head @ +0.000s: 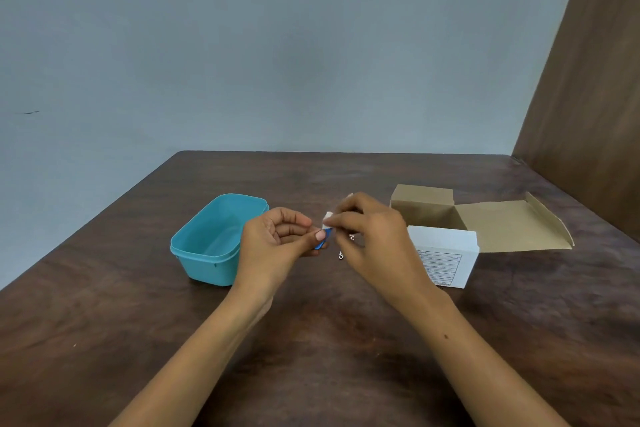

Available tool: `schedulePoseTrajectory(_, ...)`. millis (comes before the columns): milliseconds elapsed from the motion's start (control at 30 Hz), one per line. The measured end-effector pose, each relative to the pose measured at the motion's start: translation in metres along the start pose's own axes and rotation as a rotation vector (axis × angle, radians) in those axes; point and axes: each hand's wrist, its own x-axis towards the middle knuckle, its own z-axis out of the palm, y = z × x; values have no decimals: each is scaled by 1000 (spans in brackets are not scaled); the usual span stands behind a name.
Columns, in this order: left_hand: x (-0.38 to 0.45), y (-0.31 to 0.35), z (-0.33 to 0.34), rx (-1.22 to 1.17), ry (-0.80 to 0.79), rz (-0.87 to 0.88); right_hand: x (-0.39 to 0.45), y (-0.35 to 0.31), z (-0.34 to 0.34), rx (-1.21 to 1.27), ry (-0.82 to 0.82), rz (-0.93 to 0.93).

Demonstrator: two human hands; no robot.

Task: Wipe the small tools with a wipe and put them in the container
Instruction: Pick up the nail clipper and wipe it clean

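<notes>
Dark wood table (311,340) against a grey wall (242,45). Left hand (277,243) pinches a blue tool (320,245); right hand (374,239) pinches a wipe (327,219) against it.

Two bare forearms, no sleeves, watch or rings. The left hand (277,239) has a short, plain thumbnail. The right hand (374,239) leads to a forearm with a small dark mole.

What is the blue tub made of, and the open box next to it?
The blue tub looks like smooth plastic: even colour, moulded rim, slight sheen. The open box seems to be thin cardboard: brown matte inside, white printed outside, creased flaps.
</notes>
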Motion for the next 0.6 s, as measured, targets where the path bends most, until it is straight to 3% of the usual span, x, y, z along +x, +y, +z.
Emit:
schedulePoseTrajectory(233, 1, -1, 0, 44, -6, 71, 3, 10, -3, -40, 109, 63)
schedulePoseTrajectory(433, 3, -2, -3, 81, 12, 93, -2, 1, 4, -42, 1, 1)
schedulePoseTrajectory(600, 1, 1, -3, 63, -7, 87, 0, 8, 1, -37, 83, 51)
